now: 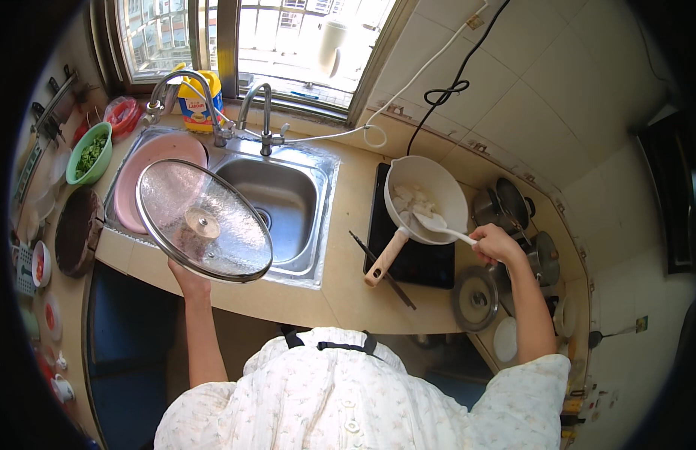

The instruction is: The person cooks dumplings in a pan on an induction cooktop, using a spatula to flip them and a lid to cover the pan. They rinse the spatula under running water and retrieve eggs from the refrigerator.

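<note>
My left hand grips a round glass lid with a metal rim, tilted in front of the sink. Condensation covers the glass, and part of the hand shows blurred through it near the wooden knob. In my right hand is the handle of a white spatula. Its blade rests inside a white pan, among pale pieces of food. The pan, which has a wooden handle, sits on a black induction cooktop.
Dark chopsticks lie under the pan handle. Another glass lid and several pots stand at right. Left are a steel sink, a pink basin, a green bowl of chopped greens and a round chopping block.
</note>
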The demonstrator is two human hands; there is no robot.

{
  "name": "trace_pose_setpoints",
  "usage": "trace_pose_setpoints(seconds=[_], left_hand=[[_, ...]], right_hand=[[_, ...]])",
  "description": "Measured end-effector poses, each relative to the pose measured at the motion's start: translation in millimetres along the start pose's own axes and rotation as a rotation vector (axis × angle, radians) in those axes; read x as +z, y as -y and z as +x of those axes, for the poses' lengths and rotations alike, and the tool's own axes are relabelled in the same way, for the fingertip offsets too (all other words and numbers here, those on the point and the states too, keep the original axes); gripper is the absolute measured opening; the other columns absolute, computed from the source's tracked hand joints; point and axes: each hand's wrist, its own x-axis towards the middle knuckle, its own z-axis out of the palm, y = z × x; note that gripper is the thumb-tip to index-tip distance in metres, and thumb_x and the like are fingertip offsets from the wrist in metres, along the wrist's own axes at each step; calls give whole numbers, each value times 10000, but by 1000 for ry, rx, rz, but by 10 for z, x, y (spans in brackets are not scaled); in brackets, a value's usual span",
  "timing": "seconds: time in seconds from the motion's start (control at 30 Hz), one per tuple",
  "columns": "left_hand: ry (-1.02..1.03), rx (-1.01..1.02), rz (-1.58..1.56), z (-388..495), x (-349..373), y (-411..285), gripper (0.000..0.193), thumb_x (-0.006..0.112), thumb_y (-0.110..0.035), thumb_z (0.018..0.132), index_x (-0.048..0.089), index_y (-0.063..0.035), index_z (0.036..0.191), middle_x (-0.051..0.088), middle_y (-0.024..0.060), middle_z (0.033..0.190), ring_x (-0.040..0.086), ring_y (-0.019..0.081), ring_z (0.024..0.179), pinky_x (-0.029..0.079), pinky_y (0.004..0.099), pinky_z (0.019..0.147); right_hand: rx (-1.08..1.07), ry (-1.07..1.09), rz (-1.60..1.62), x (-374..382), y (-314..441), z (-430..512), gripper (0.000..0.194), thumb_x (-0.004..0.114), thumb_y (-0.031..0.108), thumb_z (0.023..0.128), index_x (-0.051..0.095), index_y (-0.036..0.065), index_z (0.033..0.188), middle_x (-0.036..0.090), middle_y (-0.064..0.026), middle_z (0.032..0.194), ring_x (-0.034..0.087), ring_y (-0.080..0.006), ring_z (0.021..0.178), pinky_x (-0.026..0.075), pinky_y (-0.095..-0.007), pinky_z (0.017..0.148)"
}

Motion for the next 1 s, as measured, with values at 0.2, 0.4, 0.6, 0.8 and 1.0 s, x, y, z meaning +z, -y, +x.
trace_pose_setpoints(seconds=[0.2,0.4,0.6,0.8,1.0], left_hand=[[128,34,76,-2,-4,28,400,482,-222,943,442,-23,1287,509,82,1239,506,195,1104,428,335,910],[78,36,68,-102,21,-55,362,497,-155,918,506,36,1225,573,94,1140,567,195,1048,461,340,915],[159,101,184,-182,85,-25,360,501,-143,915,500,37,1227,565,91,1145,560,193,1058,458,345,924],[201,56,220,-160,57,111,360,491,-136,920,490,44,1233,564,102,1157,563,207,1068,459,358,934],[145,34,199,-193,191,203,374,479,-152,930,476,50,1244,563,121,1170,568,225,1077,465,371,935]], right_hand=[[-10,-184,51,157,-91,206,317,556,35,775,634,20,1083,615,-116,671,614,-200,578,465,-334,504],[-249,-577,-471,258,-247,52,367,571,24,780,659,138,1118,641,-126,832,643,-288,809,509,-378,671],[-373,-725,-698,408,-175,-272,342,571,29,806,674,197,1085,565,-87,845,612,-292,750,505,-404,651],[-355,-739,-587,379,-129,-445,350,573,30,801,668,213,1085,567,-77,846,613,-287,775,502,-407,654],[-251,-682,-403,387,-153,-264,353,572,48,802,653,202,1110,588,-99,900,614,-316,812,500,-427,716]])
